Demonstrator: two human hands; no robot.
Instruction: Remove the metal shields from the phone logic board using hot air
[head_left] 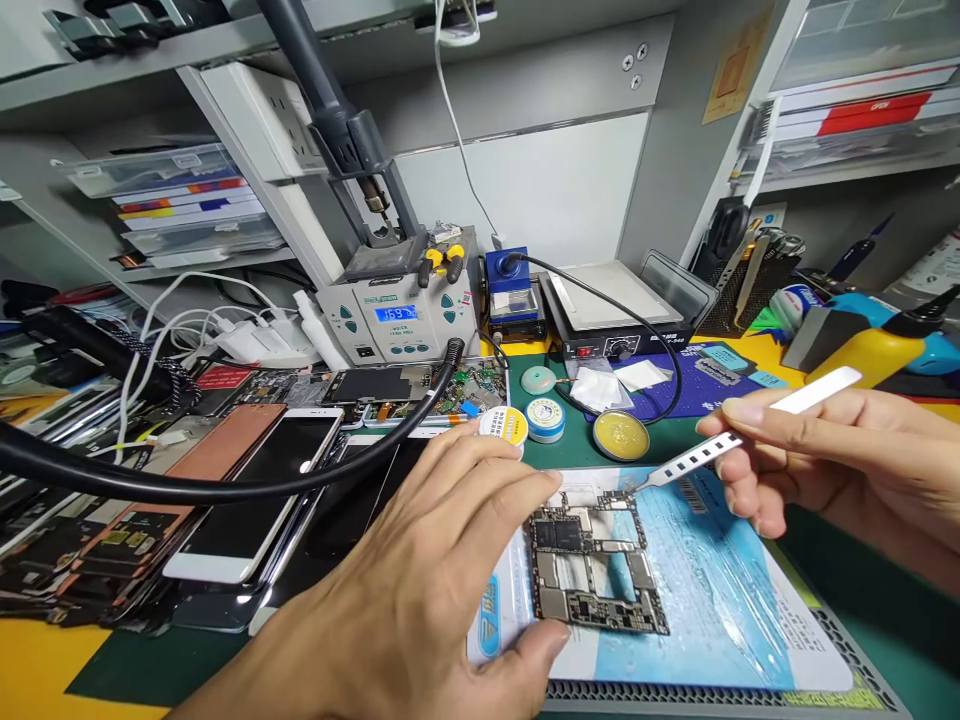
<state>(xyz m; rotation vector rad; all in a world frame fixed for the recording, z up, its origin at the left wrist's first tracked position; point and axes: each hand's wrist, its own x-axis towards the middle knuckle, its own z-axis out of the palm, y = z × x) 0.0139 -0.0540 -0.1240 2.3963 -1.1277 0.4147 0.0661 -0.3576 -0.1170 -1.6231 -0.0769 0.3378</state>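
A phone circuit board (562,537) with large cut-outs lies on a blue and white printed sheet (735,610). My left hand (450,550) reaches around the board's left side, the index fingertip at its upper left corner and the thumb at its lower left corner. In my right hand (795,450) is a slim metal scraper (697,455) with a row of square holes in its handle, pinched between thumb and fingers. Its thin tip meets the board's upper right edge, though contact is too small to tell. An open tin of amber paste (621,436) sits just behind the board.
A hot-air station (405,320) with a lit display stands behind; its thick black hose (225,490) crosses the left side. Several phones (255,490) lie stacked at left. Small round tins (546,418), a heating plate (615,300) and a tool holder (742,280) stand at the back.
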